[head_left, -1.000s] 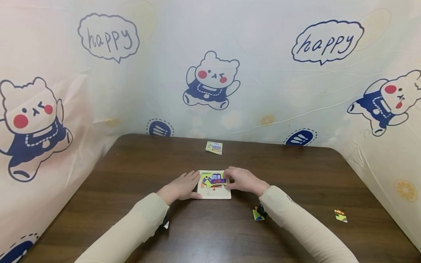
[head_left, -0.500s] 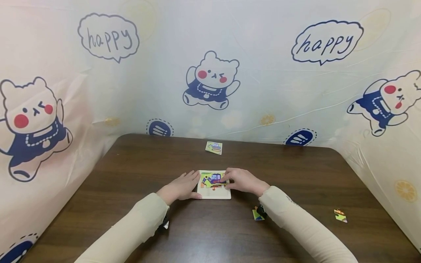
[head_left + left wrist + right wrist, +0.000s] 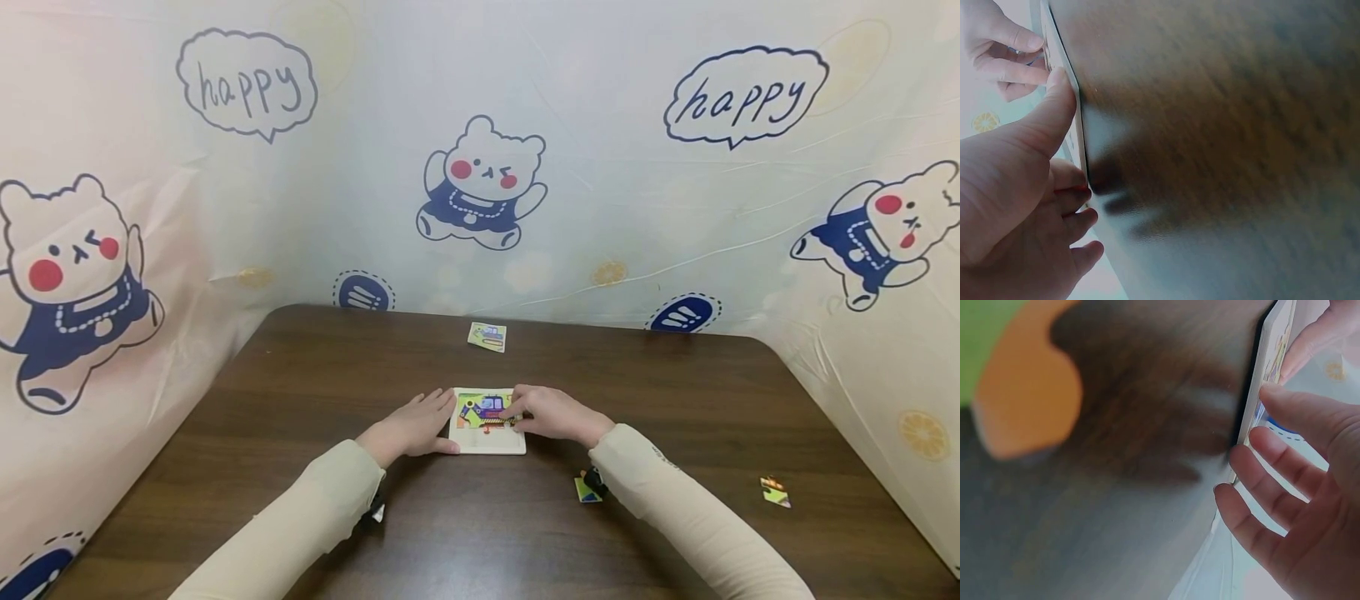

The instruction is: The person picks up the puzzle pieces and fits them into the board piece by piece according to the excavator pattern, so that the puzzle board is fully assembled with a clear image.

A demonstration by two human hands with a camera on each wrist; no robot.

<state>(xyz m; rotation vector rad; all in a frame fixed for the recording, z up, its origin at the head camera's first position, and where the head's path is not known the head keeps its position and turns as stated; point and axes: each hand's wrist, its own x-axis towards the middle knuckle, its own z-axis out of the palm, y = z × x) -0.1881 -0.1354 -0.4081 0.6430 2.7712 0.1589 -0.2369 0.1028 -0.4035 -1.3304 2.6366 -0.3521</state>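
A white puzzle board [image 3: 487,442] lies mid-table, its upper part filled with a picture of a purple digger [image 3: 491,407]. My left hand [image 3: 414,427] rests at the board's left side, fingers at the upper edge and thumb on the lower-left corner. In the left wrist view, that thumb lies on the rim with the fingers beside the edge. From the right, my right hand [image 3: 557,412] reaches over the board, its index finger touching the right part of the picture. The right wrist view shows its thumb [image 3: 1297,409] at the rim and other fingers loosely bent.
A small picture card [image 3: 487,337] lies behind the board. One loose puzzle piece [image 3: 588,491] sits partly under the right wrist's camera, another loose piece [image 3: 776,492] further right. The brown table [image 3: 480,533] ends at a printed curtain [image 3: 600,192].
My right index finger has moved from the board's right edge inward onto the picture and stays there. The left hand and the loose pieces have kept their places.
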